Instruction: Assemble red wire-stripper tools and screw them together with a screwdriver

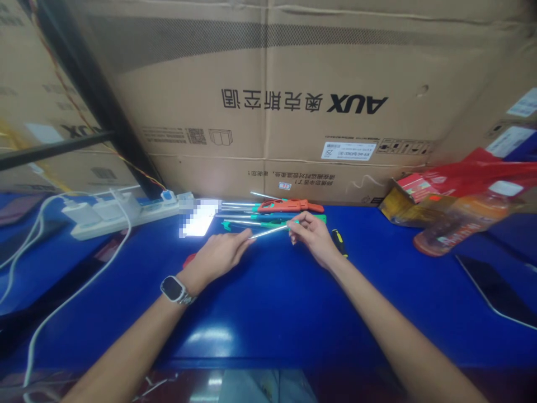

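Observation:
A thin, shiny metal tube [271, 231] spans the gap between both hands above the blue table. My left hand [222, 249] is closed round its left end, fingers mostly hidden from above. My right hand [308, 235] pinches the other end, where a bit of green shows. Beside my left wrist a red piece [189, 259] peeks out; whether it joins the tube I cannot tell. Just beyond the hands lie several long-necked lighters with metal barrels, among them an orange-handled lighter [283, 206] and a green part [227, 225].
A large cardboard box [293, 67] walls off the back. On the left are a power strip [126, 215] with white cables and a bright phone screen [200, 218]. Rightward are a black-yellow handle [339, 243], a drink bottle [461, 218], a small carton [398, 204] and a dark phone [495, 285].

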Demonstrator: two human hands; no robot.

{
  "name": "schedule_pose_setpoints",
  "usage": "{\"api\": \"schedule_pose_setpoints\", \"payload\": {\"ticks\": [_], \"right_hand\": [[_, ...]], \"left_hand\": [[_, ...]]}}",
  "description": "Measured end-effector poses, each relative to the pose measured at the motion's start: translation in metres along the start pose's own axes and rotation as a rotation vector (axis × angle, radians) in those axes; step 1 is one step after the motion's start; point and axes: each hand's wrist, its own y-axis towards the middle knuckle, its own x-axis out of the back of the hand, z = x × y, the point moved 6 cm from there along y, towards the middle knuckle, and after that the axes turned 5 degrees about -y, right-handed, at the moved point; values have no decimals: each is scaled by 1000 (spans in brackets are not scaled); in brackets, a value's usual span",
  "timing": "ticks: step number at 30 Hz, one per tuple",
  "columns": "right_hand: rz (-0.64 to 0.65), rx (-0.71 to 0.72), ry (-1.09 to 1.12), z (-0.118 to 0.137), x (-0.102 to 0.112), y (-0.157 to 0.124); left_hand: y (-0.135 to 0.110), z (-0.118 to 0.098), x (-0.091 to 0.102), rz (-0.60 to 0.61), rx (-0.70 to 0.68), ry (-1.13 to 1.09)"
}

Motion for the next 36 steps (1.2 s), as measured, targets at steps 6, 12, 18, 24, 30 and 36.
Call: {"api": "schedule_pose_setpoints", "payload": {"ticks": [6, 12, 18, 24, 30, 36], "right_hand": [[-10, 90, -493, 7, 13, -2], [-17, 107, -376, -1, -4, -2], [139, -224, 48, -17, -23, -2], [180, -101, -74, -22, -62, -8], [159, -127, 60, -16, -71, -14], [35, 13, 64, -12, -58, -15]], "left_hand": [[0, -2, -1, 3, -14, 9], [1, 1, -4, -10, -1, 24], [2, -2, -1, -19, 23, 42], [9, -18, 1, 3, 64, 29], [7, -13, 4, -50, 60, -91], [3, -14, 4, -28, 69, -155]]}}
